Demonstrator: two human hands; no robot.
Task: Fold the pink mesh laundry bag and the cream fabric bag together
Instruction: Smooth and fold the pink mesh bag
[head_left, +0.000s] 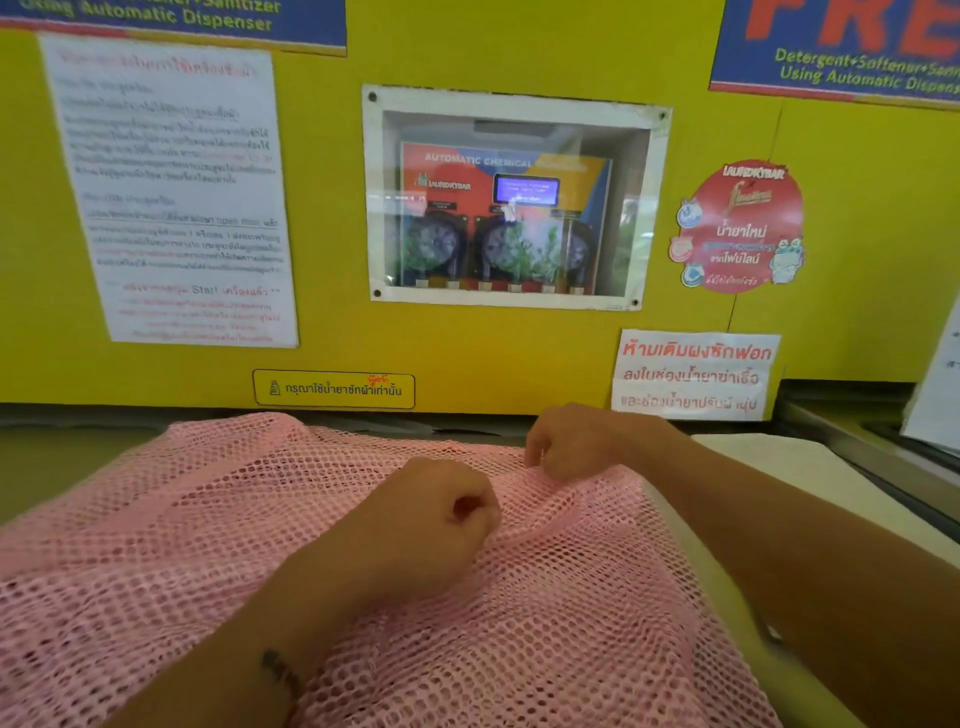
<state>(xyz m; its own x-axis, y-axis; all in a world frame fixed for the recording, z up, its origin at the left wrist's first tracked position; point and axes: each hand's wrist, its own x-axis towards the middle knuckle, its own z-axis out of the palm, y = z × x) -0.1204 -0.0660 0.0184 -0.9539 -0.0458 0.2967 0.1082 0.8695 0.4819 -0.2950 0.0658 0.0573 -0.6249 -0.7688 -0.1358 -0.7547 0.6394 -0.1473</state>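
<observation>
The pink mesh laundry bag (208, 530) lies spread wide over the surface in front of me. Under it, the cream fabric bag (789, 478) shows along the right side as a pale strip. My left hand (431, 525) rests on the middle of the mesh with its fingers curled into a fist, pinching the mesh. My right hand (576, 441) is at the far edge of the mesh, fingertips pinching a raised fold there. Both forearms reach in from the bottom.
A yellow wall (519, 343) with notices, stickers and a windowed detergent dispenser (509, 202) rises right behind the surface. A metal machine top (883, 441) lies to the right of the bags.
</observation>
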